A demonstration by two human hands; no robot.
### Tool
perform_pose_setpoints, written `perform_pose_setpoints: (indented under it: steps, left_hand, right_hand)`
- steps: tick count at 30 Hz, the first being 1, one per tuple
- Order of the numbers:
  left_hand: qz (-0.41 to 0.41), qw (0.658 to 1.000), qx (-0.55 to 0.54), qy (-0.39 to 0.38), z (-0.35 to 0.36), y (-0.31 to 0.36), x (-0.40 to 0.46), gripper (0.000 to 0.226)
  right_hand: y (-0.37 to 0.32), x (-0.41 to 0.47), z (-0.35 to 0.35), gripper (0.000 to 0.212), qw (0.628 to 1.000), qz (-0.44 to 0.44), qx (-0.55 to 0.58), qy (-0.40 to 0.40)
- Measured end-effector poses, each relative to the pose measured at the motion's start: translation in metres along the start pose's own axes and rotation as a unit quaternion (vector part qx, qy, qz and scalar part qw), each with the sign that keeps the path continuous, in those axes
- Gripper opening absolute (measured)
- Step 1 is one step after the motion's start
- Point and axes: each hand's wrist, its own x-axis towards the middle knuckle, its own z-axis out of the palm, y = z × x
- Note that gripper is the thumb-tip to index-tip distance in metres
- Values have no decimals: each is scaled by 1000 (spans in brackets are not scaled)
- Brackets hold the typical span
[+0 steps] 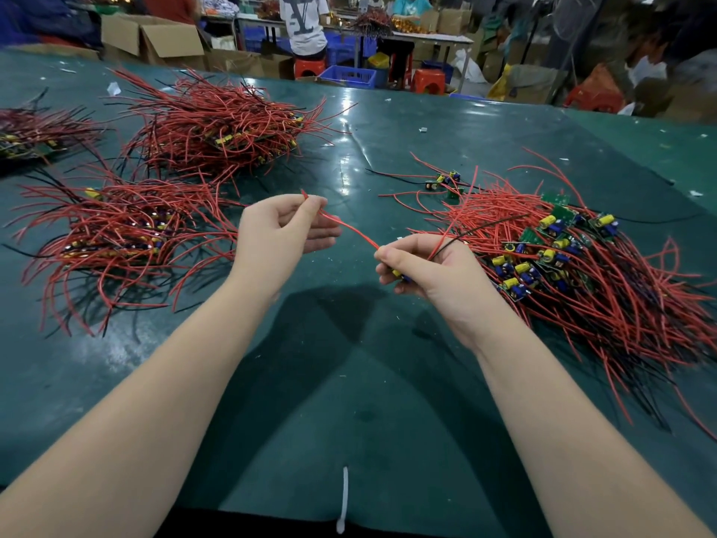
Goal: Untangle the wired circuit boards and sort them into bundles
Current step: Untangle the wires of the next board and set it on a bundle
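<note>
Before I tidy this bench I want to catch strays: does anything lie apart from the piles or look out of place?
Yes. A few circuit boards with red and black wires lie loose, just beyond the right pile. A white strip lies at the near edge, and small white scraps dot the green table.

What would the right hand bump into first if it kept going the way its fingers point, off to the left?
Probably the left hand. The right hand points leftward along the thin red wire stretched between them, over bare green tabletop. Depth is hard to judge from this one view.
</note>
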Motion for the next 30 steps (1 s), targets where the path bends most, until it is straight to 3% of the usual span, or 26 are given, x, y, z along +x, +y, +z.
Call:
perform_pose_setpoints:
  steps: [5, 15, 24, 30]
  left_hand:
    - [-86, 983, -151, -63, 6, 2, -3, 11]
    - [-104, 974, -157, -123, 8, 5, -10, 14]
    - [-73, 987, -106, -98, 8, 6, -12, 13]
    - [-72, 978, -195, -33, 2, 10, -3, 16]
  right_hand:
    - [4, 2, 6, 16, 999, -16, -47, 15]
    - [3, 1, 6, 14, 1000, 20, -6, 10]
    - [2, 2, 3, 13, 999, 39, 1, -15]
    - [3, 2, 1, 13, 999, 41, -10, -9]
